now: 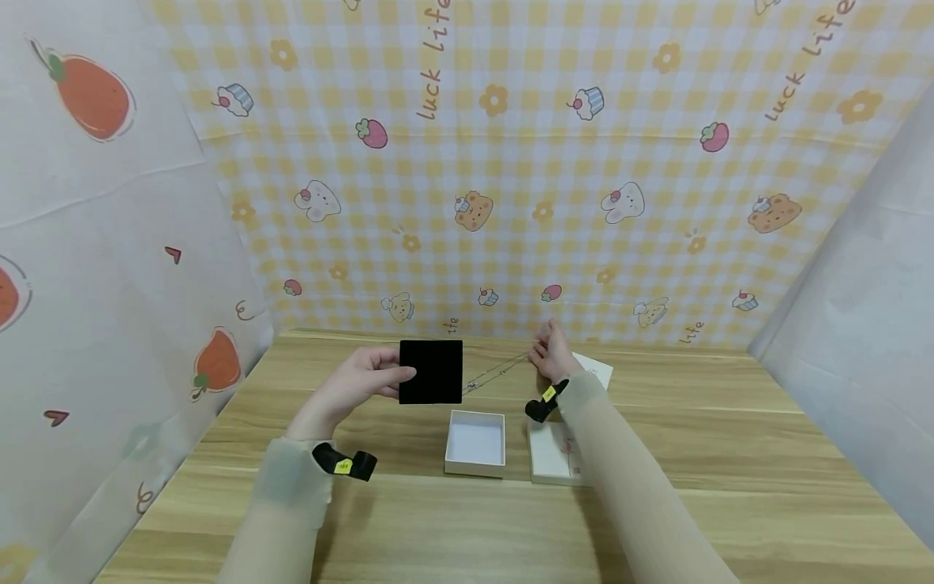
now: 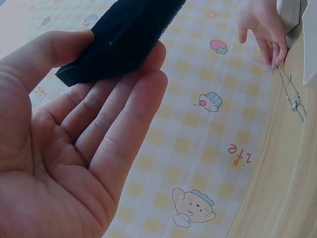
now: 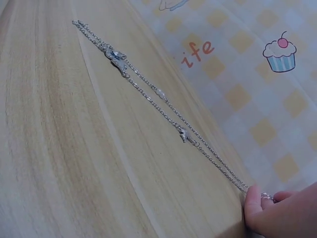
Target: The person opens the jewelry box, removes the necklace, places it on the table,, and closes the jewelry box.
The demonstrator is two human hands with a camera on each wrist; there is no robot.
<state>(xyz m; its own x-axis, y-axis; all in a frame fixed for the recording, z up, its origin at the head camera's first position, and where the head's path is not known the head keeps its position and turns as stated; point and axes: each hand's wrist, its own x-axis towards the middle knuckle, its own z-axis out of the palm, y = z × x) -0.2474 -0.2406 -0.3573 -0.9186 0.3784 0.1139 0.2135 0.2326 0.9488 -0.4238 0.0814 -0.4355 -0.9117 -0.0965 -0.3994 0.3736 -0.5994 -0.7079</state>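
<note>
A thin, square black pad (image 1: 430, 371), fuzzy along its edge in the left wrist view, is held up above the table. My left hand (image 1: 365, 375) pinches it by its left side, thumb on the near face and fingers behind. Toward the back of the table, my right hand (image 1: 556, 357) pinches one end of a silver chain necklace (image 3: 117, 60). The chain stretches out leftward in two strands, with small charms along it and a larger ornament near its far end. In the head view the pad overlaps that far end.
An open white box (image 1: 475, 470) stands in front of the pad. To its right lies a white lid or box (image 1: 547, 454) with a small pink print, partly under my right forearm. A white card (image 1: 595, 369) lies behind my right wrist. A patterned cloth (image 1: 511, 243) hangs behind the table.
</note>
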